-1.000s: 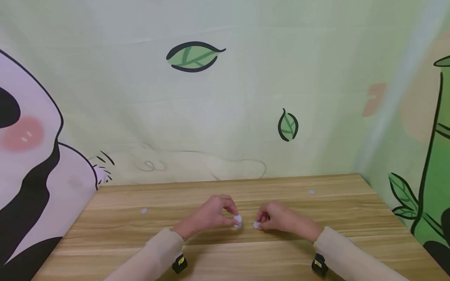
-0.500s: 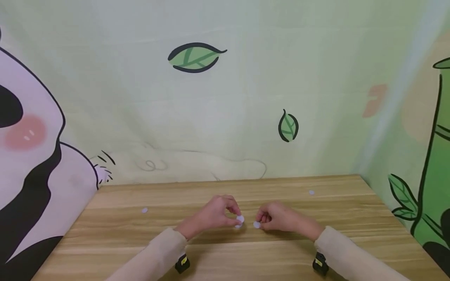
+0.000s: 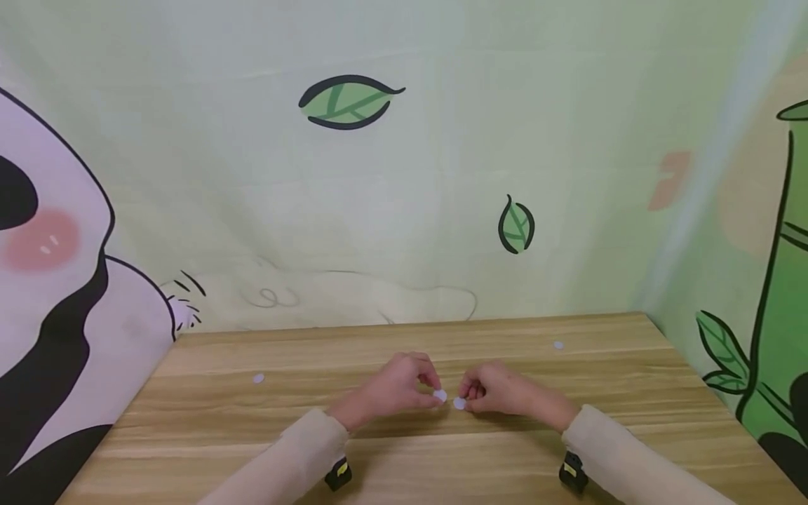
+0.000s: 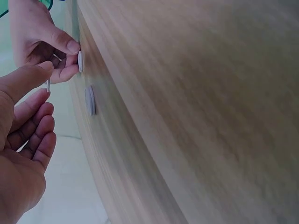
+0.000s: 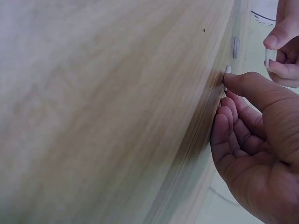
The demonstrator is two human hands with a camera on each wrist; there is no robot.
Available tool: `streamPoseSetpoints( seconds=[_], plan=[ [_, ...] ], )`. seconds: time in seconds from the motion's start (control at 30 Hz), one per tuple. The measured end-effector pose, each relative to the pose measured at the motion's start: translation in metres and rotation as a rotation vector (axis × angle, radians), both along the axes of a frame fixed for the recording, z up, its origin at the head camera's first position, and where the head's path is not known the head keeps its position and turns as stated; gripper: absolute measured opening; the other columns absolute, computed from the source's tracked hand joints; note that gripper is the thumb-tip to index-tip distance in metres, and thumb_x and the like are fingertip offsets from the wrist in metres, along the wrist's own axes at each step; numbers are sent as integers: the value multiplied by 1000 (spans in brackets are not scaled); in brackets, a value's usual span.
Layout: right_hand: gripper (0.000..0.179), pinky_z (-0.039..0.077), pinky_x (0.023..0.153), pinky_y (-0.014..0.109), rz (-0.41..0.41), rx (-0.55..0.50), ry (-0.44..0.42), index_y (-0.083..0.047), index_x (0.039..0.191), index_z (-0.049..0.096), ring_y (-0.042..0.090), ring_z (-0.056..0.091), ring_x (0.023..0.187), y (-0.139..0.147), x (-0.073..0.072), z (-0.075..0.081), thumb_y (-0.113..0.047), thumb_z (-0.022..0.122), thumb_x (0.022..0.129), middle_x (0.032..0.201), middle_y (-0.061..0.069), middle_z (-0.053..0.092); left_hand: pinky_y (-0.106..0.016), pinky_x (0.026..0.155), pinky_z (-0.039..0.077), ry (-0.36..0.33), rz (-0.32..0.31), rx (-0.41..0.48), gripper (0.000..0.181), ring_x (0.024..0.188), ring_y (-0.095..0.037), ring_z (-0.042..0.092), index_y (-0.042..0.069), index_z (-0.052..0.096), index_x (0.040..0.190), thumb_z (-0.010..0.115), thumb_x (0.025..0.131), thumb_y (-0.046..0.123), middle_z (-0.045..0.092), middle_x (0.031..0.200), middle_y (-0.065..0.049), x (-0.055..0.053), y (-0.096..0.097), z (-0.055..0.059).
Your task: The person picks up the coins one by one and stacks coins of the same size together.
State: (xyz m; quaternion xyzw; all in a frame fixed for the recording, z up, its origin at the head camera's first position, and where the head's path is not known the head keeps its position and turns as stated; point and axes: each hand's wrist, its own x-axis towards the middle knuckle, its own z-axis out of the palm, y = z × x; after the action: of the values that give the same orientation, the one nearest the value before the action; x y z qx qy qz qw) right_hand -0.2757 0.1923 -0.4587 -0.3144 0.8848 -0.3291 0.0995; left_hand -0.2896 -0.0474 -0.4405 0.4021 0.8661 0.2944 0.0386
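Note:
My left hand [image 3: 400, 384] pinches a small white round disc [image 3: 440, 395] between thumb and fingers, raised a little above the table. Close on its right, the right hand [image 3: 501, 391] holds another white disc [image 3: 459, 404] by finger and thumb, low at the tabletop. In the left wrist view, a white disc or short stack of discs [image 4: 90, 100] lies flat below the left hand. The right wrist view has this same flat white piece [image 5: 236, 47] beyond the right fingertips. From the head view it seems covered by the left hand.
One loose white disc [image 3: 259, 379] lies at the table's left, another [image 3: 558, 345] at the back right. The wooden table [image 3: 404, 477] ends at a printed cloth backdrop [image 3: 416, 175] with cartoon leaves. A black wrist device [image 3: 338, 474] hangs under each sleeve.
My left hand has lifted its disc off the white piece beneath and moved right, towards the other hand. The right hand and its disc have stayed almost still.

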Motion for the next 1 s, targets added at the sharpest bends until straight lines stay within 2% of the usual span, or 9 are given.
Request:
streamPoseSetpoints(
  seconds=[0.13, 0.27, 0.4, 0.6, 1.0],
  plan=[
    [8, 50, 64, 20, 3, -12, -8, -5, 89, 70, 1, 55, 70, 1, -1, -1, -4, 78, 85, 77, -6, 64, -20, 80, 51, -1, -4, -44, 15, 87, -6, 61, 10, 75, 87, 86, 81, 18, 65, 87, 5, 0, 5, -1],
    [8, 50, 64, 20, 5, -13, -10, -5, 89, 70, 1, 55, 70, 1, -2, -2, -4, 78, 85, 77, -7, 64, -18, 78, 50, 21, -5, -81, 16, 84, -4, 59, 10, 75, 86, 87, 81, 19, 65, 85, 7, -3, 11, -6],
    [9, 51, 64, 20, 10, -12, -5, -4, 89, 70, 0, 56, 70, 1, -2, -3, -3, 78, 84, 77, -7, 64, -18, 76, 48, 49, 5, -118, 16, 82, -3, 57, 11, 75, 84, 88, 80, 20, 65, 84, 8, -5, 19, -12],
    [9, 51, 65, 20, 17, -12, 1, -4, 90, 70, 0, 56, 71, 2, -3, -4, -1, 76, 84, 78, -6, 64, -19, 73, 45, 47, 24, -180, 15, 78, -3, 52, 13, 76, 82, 88, 80, 22, 64, 83, 10, -4, 28, -14],
    [8, 51, 66, 20, 31, -16, 25, -4, 90, 71, -2, 56, 72, 3, -4, -5, 0, 76, 84, 79, -7, 65, -16, 69, 44, 54, 49, -188, 18, 73, 0, 51, 13, 78, 80, 89, 80, 27, 65, 77, 10, -8, 37, -19]
  ],
)
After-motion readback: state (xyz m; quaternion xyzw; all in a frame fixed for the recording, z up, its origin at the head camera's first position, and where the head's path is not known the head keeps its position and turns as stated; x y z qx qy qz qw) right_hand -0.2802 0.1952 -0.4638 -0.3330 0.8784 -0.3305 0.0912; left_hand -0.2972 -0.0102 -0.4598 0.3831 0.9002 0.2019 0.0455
